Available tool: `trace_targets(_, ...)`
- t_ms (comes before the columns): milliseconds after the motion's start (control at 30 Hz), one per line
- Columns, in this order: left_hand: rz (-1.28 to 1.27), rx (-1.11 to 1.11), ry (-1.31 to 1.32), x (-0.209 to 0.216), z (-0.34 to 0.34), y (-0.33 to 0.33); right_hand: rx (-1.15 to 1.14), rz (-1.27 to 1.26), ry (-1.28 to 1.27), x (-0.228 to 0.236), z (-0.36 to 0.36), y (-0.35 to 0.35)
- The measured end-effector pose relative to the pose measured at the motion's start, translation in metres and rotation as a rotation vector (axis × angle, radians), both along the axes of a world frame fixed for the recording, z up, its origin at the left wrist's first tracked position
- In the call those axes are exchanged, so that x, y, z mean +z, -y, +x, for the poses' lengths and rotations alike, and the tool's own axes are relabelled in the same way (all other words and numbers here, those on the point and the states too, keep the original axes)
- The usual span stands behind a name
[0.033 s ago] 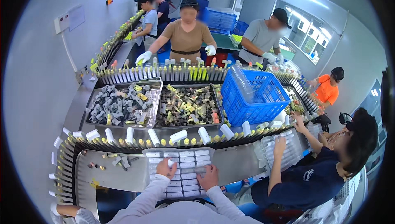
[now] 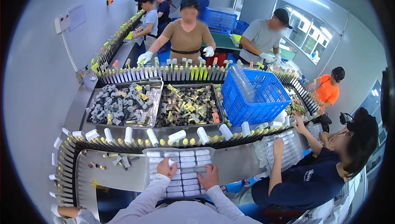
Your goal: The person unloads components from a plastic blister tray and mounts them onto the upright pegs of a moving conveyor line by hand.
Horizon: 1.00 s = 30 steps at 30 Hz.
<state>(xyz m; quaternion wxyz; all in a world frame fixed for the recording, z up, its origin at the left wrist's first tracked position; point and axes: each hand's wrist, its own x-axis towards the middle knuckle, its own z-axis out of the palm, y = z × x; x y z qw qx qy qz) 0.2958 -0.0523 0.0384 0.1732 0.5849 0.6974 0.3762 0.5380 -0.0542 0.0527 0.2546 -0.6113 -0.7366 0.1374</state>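
Observation:
In front of me lies a clear plastic tray (image 2: 151, 167) filled with rows of white oblong plastic pieces (image 2: 189, 181). My left hand (image 2: 166, 168) is closed around a white plastic piece (image 2: 172, 162) above the tray's left half. On the right half, my right hand (image 2: 209, 176) rests with bent fingers over the pieces, beside a greyish cell (image 2: 200, 169). What those fingers grip, if anything, is hidden. Just beyond the tray runs a line of upright yellow-tipped holders (image 2: 163, 142), several carrying tilted white pieces (image 2: 177, 136).
Inside the line stand two metal trays of grey parts (image 2: 119, 104) and mixed small parts (image 2: 189, 106), plus a blue crate (image 2: 247, 111). Loose parts (image 2: 121, 161) lie on the metal table at left. A co-worker in a dark shirt (image 2: 302, 178) handles another tray (image 2: 269, 154) at right.
The white pieces on the near line have shifted slightly left, and the far line slightly right. Both my hands stay where they were.

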Motion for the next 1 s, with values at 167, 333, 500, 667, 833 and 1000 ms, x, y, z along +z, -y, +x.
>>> trace_targets(167,0.003,0.011,-0.006,0.003,0.001,0.006,0.038,-0.002,-0.101,-0.007,0.005,0.002)
trace_targets(333,0.033,0.015,-0.008,0.001,0.002,0.008,0.073,-0.001,0.026,0.006,0.001,0.004)
trace_targets(500,0.008,-0.037,0.002,-0.002,0.005,0.002,0.094,0.011,0.086,0.01,0.014,0.039)
trace_targets(667,0.011,0.006,0.054,-0.012,-0.004,0.004,0.037,-0.139,0.083,0.006,0.021,0.052)
trace_targets(833,-0.001,0.034,0.083,-0.011,0.002,-0.002,0.033,-0.152,-0.047,0.015,0.034,0.03)
trace_targets(1000,0.039,0.024,0.07,-0.01,0.001,0.003,0.022,-0.068,-0.306,0.027,0.038,0.024)
